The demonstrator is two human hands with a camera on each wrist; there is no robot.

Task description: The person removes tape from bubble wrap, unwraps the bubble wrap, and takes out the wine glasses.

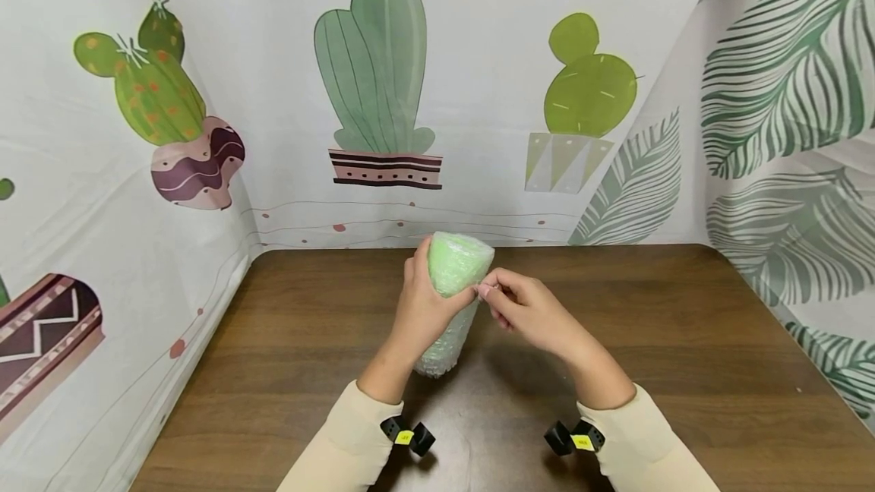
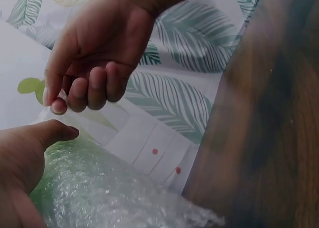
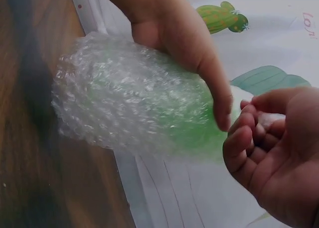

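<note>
A green cylinder wrapped in bubble wrap (image 1: 459,260) is tilted over the table in the head view, its upper end leaning right. My left hand (image 1: 424,308) grips it from the left, fingers round the far side and thumb across the front. Close to that thumb, my right hand (image 1: 536,316) pinches a small clear piece with thumb and index finger. In the right wrist view the bubble wrap (image 3: 114,96) covers the cylinder's whole length, crumpled at the lower end. A whitish bit (image 3: 270,119) shows among the right hand's curled fingers.
The brown wooden table (image 1: 307,355) lies beneath both hands. White cloth printed with cacti (image 1: 478,82) hangs behind it and on the left, and leaf-printed cloth (image 1: 786,135) on the right. A small black camera sits on each wrist.
</note>
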